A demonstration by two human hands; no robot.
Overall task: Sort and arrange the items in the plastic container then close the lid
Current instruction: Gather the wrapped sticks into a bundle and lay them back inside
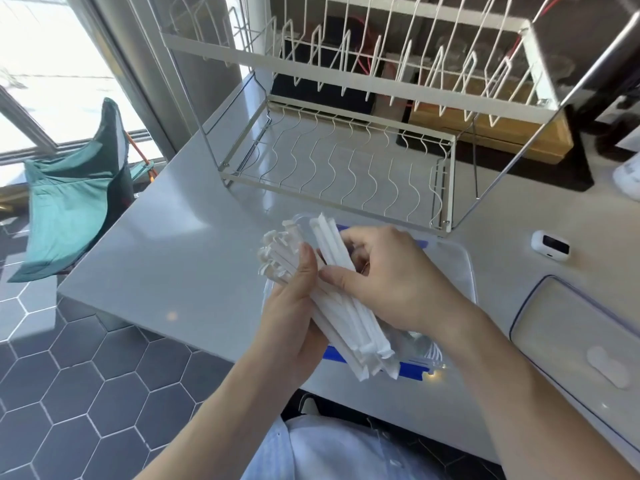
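Straws [341,317] are being gathered into 1 white paper-wrapped bundle above the plastic container [460,271] on the counter [166,258] — the left hand [294,306] is cupping and gripping them from below, the right hand [388,275] pinching a few on top. Best move, I'd say: be squaring the loose ends (the far tips are fanning out) before lowering. Long axis is running diagonally, far ends pointing up-left toward the dish rack [346,161], near ends down-right. Lid [581,348] is lying off to the right.
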